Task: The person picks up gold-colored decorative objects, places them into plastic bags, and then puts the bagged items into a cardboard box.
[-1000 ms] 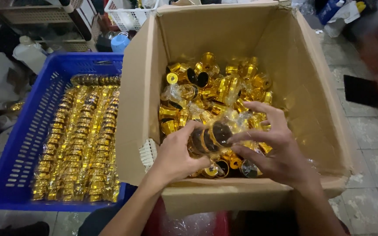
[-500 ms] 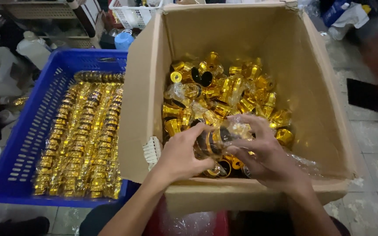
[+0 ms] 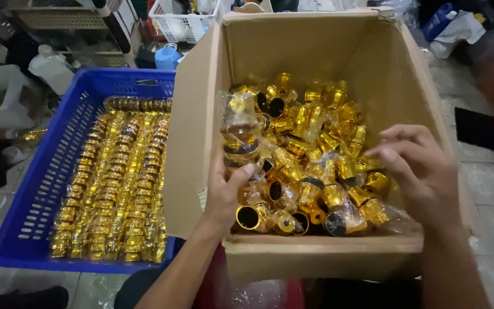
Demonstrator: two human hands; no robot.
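Note:
A large cardboard box (image 3: pixel 315 46) holds a heap of shiny gold caps (image 3: pixel 315 154), many wrapped in clear plastic. My left hand (image 3: pixel 227 191) grips a plastic-wrapped stack of gold caps (image 3: pixel 239 134) and holds it upright above the heap at the box's left side. My right hand (image 3: pixel 421 171) hovers over the right part of the heap with fingers spread, holding nothing. To the left, a blue plastic crate (image 3: pixel 58 171) carries several neat rows of wrapped gold caps (image 3: pixel 115 183).
White baskets (image 3: pixel 181 23) and a light blue container (image 3: pixel 167 56) stand behind the crate. White plastic jugs (image 3: pixel 50 68) sit at the far left. A dark flat object (image 3: pixel 478 129) lies on the tiled floor at right.
Both hands were pressed together on a stack of caps low in the box. Now the left hand alone has lifted the stack up and left, and the right hand has let go and drawn away rightward.

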